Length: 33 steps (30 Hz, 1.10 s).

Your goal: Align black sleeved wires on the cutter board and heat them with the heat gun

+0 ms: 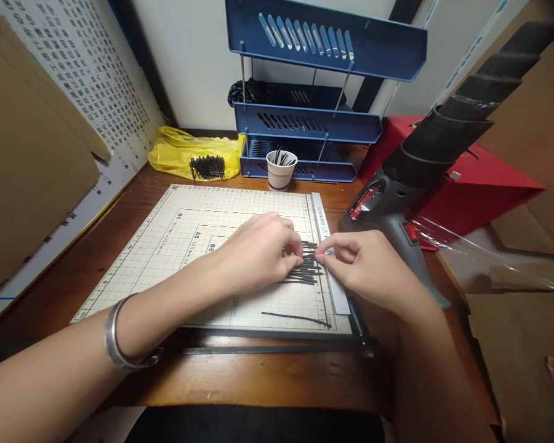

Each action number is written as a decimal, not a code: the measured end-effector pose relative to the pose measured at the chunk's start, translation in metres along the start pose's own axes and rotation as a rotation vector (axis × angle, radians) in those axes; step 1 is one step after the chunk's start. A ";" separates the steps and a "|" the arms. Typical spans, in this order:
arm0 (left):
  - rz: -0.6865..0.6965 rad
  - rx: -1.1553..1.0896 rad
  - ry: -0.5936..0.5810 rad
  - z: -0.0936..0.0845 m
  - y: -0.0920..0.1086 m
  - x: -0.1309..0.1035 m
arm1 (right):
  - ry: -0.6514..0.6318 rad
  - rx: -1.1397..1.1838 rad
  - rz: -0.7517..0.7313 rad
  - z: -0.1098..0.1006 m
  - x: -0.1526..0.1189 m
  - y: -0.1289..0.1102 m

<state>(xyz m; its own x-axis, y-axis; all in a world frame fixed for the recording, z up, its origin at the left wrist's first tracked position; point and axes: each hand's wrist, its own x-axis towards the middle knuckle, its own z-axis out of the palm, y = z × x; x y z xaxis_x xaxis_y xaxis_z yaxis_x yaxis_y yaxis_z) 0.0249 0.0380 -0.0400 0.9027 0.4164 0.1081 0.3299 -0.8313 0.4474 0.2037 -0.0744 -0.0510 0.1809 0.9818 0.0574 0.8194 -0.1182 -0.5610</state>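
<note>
A row of thin black sticks (307, 274) lies side by side on a cream paper trimmer board (166, 246) with a printed measuring grid. My left hand (270, 249) is closed over the left part of the row, its thumb and fingertips pinched on one of the sticks. At the sticks' right ends, beside the trimmer's grey edge strip (330, 252), my right hand (369, 264) pinches a stick's tip between thumb and index finger. Its other fingers are curled in. One longer, slightly bent black strand (295, 316) lies apart, nearer the board's front edge.
Behind the board stand a paper cup (281, 175) of black sticks and a blue tiered tray (305, 120). A yellow plastic bag (166, 151) lies back left with a black bundle (207, 166) on it. A dark grey heat-gun-like tool (397, 184) and red box (480, 184) are right.
</note>
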 end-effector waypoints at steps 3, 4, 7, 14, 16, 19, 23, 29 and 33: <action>0.004 -0.002 -0.013 0.006 0.003 0.003 | -0.015 0.034 0.000 -0.001 0.000 0.000; 0.007 -0.003 -0.014 0.008 0.004 0.003 | -0.024 0.051 0.000 -0.002 -0.001 0.000; 0.015 -0.009 -0.003 0.007 0.006 0.001 | -0.055 0.086 -0.003 -0.004 -0.003 0.000; -0.009 0.011 -0.015 0.002 0.006 -0.003 | -0.085 0.013 -0.017 -0.003 -0.002 0.000; -0.017 0.005 -0.028 0.005 0.007 0.000 | -0.087 0.004 -0.019 -0.003 -0.001 -0.001; -0.016 -0.009 0.002 0.005 0.007 0.001 | -0.062 0.007 -0.012 -0.004 -0.002 -0.001; -0.007 -0.036 0.061 0.001 0.006 -0.008 | -0.086 0.061 0.003 -0.008 -0.007 -0.003; -0.017 -0.026 -0.009 0.001 0.004 -0.018 | -0.185 -0.022 0.008 -0.011 -0.007 -0.009; -0.004 -0.014 0.000 0.007 0.005 -0.013 | -0.148 -0.045 0.008 -0.010 -0.004 -0.010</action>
<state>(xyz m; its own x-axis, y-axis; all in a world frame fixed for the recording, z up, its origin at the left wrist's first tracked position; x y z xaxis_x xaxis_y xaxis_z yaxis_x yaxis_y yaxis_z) 0.0164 0.0257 -0.0457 0.9015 0.4196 0.1062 0.3295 -0.8243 0.4604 0.1997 -0.0788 -0.0373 0.1081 0.9915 -0.0717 0.8423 -0.1297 -0.5233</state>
